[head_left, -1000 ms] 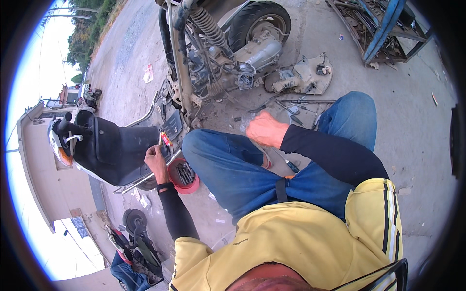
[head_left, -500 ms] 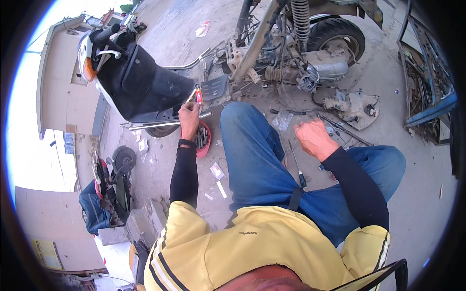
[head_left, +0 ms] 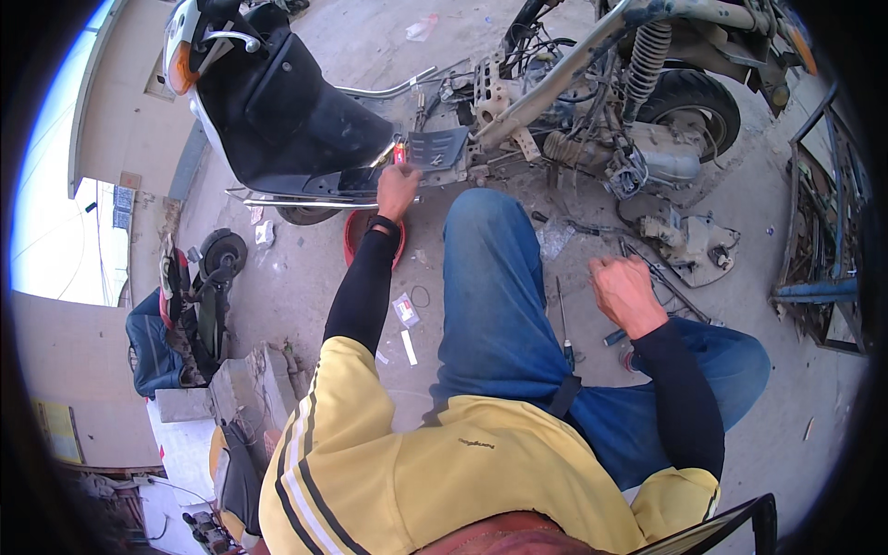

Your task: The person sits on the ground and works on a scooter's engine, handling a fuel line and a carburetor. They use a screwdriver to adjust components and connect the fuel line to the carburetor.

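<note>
My left hand (head_left: pixel 396 191) reaches over the scooter's footboard. Its fingers are closed on the near end of a small red tube-like item (head_left: pixel 400 154), whose label side shows past the fingertips. Right beside it lies a dark ribbed plate (head_left: pixel 435 148) with small metal bits on top. Beneath my left wrist stands a red bowl (head_left: pixel 350 242), partly covered by the forearm. My right hand (head_left: pixel 629 294) hangs above the ground between my knees, fingers curled in; whatever they may hold is hidden. The partly stripped scooter (head_left: pixel 296 102) stands in front of me.
A screwdriver (head_left: pixel 567 347) lies between my legs. Near my right hand are a clear plastic bag (head_left: pixel 555 239) and a removed engine part (head_left: pixel 689 248). A metal frame rack (head_left: pixel 823 291) stands at right. Concrete blocks (head_left: pixel 245 393) and a blue bag (head_left: pixel 157 347) sit at left.
The view has shifted, so the scooter appears higher and farther right. My left hand, with the red item, has moved slightly toward the ribbed plate. My right hand stays curled.
</note>
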Action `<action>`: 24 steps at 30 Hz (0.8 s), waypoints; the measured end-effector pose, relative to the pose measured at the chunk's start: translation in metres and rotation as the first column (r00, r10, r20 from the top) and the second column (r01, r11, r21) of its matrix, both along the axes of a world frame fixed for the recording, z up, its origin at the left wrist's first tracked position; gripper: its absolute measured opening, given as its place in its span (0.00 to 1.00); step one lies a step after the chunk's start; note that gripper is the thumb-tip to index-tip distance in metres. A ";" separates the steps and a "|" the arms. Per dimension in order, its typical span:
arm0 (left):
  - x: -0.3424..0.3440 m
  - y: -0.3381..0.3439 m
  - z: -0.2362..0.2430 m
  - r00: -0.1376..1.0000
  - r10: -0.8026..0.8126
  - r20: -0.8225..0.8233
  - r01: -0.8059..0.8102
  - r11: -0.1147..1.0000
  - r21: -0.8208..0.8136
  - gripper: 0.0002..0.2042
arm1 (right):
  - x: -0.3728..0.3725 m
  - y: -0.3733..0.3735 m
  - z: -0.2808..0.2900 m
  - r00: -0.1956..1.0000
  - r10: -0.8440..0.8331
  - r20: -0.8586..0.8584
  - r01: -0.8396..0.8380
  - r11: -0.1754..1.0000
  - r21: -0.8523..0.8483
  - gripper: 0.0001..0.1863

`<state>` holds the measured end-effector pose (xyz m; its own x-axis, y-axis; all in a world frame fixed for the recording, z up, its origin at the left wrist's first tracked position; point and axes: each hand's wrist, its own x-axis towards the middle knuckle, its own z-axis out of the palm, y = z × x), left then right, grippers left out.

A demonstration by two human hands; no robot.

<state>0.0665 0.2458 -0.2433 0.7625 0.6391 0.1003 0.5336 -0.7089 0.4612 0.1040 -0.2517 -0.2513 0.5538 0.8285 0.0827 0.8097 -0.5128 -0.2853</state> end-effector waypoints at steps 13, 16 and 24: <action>0.041 0.001 -0.011 0.979 0.042 -0.201 -0.020 0.994 0.110 0.19 | 0.006 0.005 -0.007 1.000 -0.017 0.009 0.017 0.999 -0.052 0.07; 0.046 -0.005 -0.004 0.951 0.098 -0.293 -0.065 0.991 0.119 0.24 | 0.008 0.006 -0.006 1.000 -0.018 0.005 0.019 0.998 -0.053 0.06; 0.057 -0.015 0.001 0.907 0.181 -0.380 -0.126 0.978 0.165 0.31 | 0.009 0.009 -0.004 1.000 -0.013 -0.002 0.013 0.998 -0.055 0.05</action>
<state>0.1239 0.2308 -0.2424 0.6515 0.7529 -0.0928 0.7585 -0.6440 0.1003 0.1135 -0.2430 -0.2555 0.5644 0.8247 0.0363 0.8026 -0.5379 -0.2580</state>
